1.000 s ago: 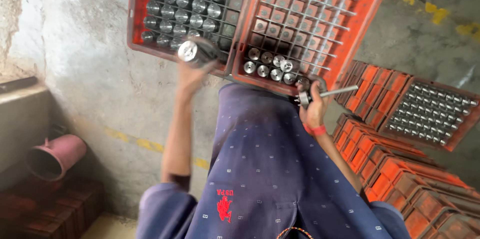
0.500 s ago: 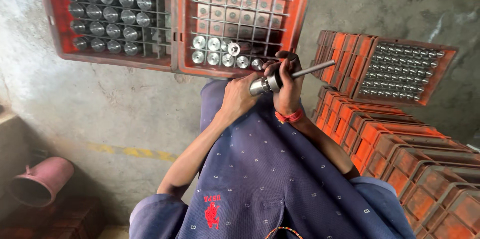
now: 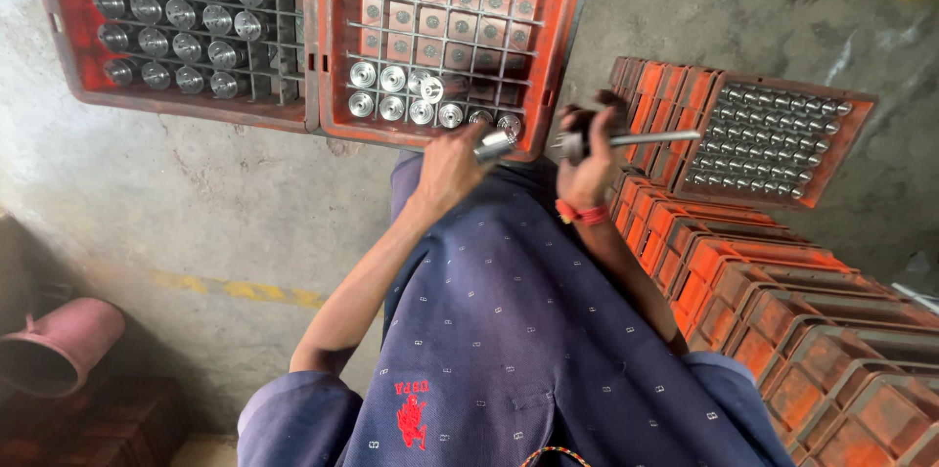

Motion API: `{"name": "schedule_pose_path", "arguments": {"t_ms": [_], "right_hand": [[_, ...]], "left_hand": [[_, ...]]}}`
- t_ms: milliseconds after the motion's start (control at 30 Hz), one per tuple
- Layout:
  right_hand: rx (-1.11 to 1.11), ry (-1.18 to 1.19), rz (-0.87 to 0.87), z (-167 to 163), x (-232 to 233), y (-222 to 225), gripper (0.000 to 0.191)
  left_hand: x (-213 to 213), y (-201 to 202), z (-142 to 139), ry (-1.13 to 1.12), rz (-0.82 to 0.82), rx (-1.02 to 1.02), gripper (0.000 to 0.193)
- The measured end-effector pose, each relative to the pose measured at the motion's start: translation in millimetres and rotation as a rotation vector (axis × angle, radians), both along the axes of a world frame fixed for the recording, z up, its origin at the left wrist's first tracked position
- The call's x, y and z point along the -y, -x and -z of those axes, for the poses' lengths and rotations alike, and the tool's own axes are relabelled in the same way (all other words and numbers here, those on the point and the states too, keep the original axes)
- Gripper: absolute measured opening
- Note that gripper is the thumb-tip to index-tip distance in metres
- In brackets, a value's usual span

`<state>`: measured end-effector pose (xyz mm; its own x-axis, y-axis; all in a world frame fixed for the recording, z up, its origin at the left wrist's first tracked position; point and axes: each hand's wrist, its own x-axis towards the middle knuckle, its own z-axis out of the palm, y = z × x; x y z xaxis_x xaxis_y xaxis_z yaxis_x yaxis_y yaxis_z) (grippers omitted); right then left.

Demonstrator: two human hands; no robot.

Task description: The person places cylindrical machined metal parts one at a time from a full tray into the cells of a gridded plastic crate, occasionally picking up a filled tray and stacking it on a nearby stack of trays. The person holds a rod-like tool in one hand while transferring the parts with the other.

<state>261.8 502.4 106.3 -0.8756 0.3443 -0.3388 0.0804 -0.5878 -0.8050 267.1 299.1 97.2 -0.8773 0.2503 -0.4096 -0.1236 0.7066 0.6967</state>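
My left hand grips a shiny metal cylinder just below the near edge of the middle red tray. That tray's wire grid holds two short rows of metal cylinders at its near side; the other cells show no cylinders. My right hand, with a red band at the wrist, holds a tool with a thin metal rod pointing right. The two hands are a short way apart above my blue-clothed lap.
A left red tray is nearly full of cylinders. At the right, another full tray rests on a stack of orange crates. A pink jug lies at the lower left on the concrete floor.
My left hand took a cylinder from the left tray and brought it to the tool in my right hand. The hands have now parted, the left still gripping the cylinder.
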Motion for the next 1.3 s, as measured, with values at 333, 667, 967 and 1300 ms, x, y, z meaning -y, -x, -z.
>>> {"name": "schedule_pose_path", "arguments": {"t_ms": [333, 667, 967, 1300], "right_hand": [[-0.056, -0.135, 0.022, 4, -14, -14, 0.021], [0.005, -0.089, -0.010, 5, 22, -21, 0.025], [0.079, -0.062, -0.061, 3, 73, -12, 0.024], [0.113, -0.156, -0.069, 2, 106, -4, 0.022]], "left_hand": [[10, 5, 6, -0.256, -0.212, -0.392, 0.037], [147, 21, 11, 0.090, -0.429, -0.593, 0.036], [262, 86, 22, 0.440, -0.389, -0.640, 0.053], [281, 84, -20, 0.208, -0.346, -0.605, 0.053]]}}
